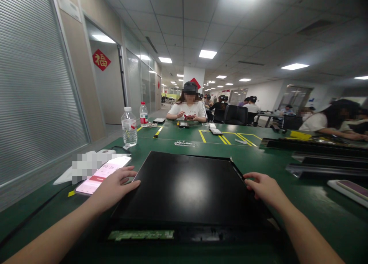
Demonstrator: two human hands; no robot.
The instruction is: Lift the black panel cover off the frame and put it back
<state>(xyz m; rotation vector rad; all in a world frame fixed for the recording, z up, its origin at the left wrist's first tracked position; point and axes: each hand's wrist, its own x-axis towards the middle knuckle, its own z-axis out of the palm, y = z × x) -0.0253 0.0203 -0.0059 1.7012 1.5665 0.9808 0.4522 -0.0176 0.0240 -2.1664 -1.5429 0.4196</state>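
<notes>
A large black screen panel [178, 191] lies flat on the green table [143, 142], with a light reflected on its glossy face. Along its near edge a green circuit board strip [140, 235] shows. My left hand [119, 183] touches the panel's left edge, thumb and fingers apart. At the right edge my right hand [260, 185] rests its fingertips, fingers bent around the side and closed together on the rim. A raised thin strip [236, 167] runs along the panel's right edge, near my right fingers.
Left of the panel are a lit phone [102, 176], a clear water bottle [129, 127] and a red-capped bottle [143, 114]. Dark long strips [313, 171] and a phone [352, 189] lie right. A person [188, 107] sits across the table; others sit farther back.
</notes>
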